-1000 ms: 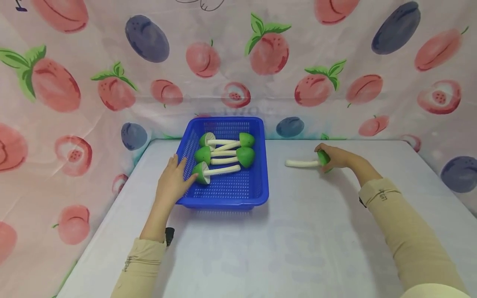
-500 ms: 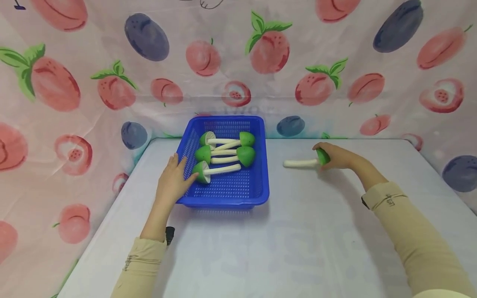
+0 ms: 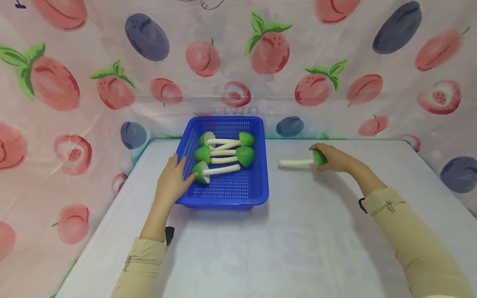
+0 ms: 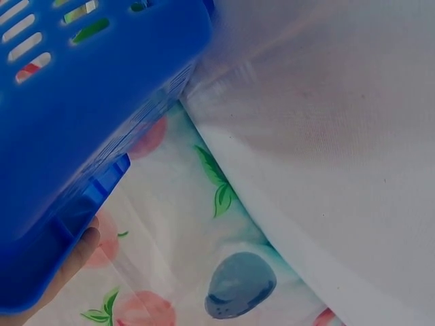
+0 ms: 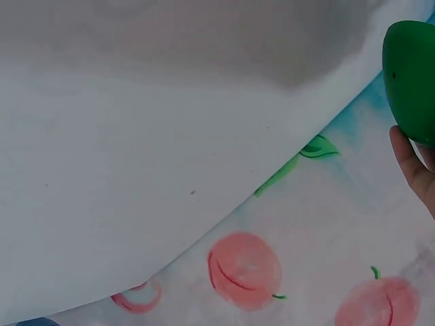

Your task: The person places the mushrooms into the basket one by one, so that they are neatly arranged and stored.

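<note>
My left hand (image 3: 172,180) holds the left rim of a blue plastic basket (image 3: 223,201), thumb over the inside. In the left wrist view, a finger (image 4: 83,248) shows beyond the basket's rim (image 4: 41,272). Inside lie several toy mushrooms (image 3: 223,169) with green caps and white stems. To the right of the basket, my right hand (image 3: 333,158) grips another toy mushroom (image 3: 296,163) by its green cap. Its white stem points left toward the basket, apart from it. The right wrist view shows the cap (image 5: 413,81) with fingertips touching it.
The basket stands on a table with a white cloth (image 3: 231,256). Behind the table and along its left side hangs a fruit-print cloth (image 3: 231,37).
My right hand has moved slightly left with the mushroom, bringing the stem's end nearer to the basket. My left hand and the basket have stayed in place.
</note>
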`<state>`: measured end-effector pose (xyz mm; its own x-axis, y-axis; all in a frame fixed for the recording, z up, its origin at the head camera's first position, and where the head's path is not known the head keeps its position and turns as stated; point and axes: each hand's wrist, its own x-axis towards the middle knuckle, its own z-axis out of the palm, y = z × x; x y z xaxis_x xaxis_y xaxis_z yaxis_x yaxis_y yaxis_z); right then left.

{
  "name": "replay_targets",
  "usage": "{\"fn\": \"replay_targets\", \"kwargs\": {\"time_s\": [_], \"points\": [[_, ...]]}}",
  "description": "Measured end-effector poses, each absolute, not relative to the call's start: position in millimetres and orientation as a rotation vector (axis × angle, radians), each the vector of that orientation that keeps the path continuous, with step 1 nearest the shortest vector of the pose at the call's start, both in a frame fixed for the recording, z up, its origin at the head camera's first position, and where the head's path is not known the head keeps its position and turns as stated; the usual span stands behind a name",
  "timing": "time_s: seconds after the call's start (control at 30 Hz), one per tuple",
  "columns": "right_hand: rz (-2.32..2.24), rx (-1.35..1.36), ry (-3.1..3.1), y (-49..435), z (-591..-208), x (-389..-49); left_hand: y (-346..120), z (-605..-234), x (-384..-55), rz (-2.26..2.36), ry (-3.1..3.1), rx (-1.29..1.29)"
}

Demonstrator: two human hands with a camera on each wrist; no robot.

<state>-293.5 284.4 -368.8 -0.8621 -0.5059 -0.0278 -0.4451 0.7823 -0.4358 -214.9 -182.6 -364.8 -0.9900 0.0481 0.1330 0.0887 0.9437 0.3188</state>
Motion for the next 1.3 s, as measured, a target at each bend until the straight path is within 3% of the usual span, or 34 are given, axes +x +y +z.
{"fn": "replay_targets", "kwargs": {"time_s": [1.3], "points": [[-0.647,-0.714,2.944,249,-328,-292,-182,-362,-213,-0.517,-2.985,-0.094]]}}
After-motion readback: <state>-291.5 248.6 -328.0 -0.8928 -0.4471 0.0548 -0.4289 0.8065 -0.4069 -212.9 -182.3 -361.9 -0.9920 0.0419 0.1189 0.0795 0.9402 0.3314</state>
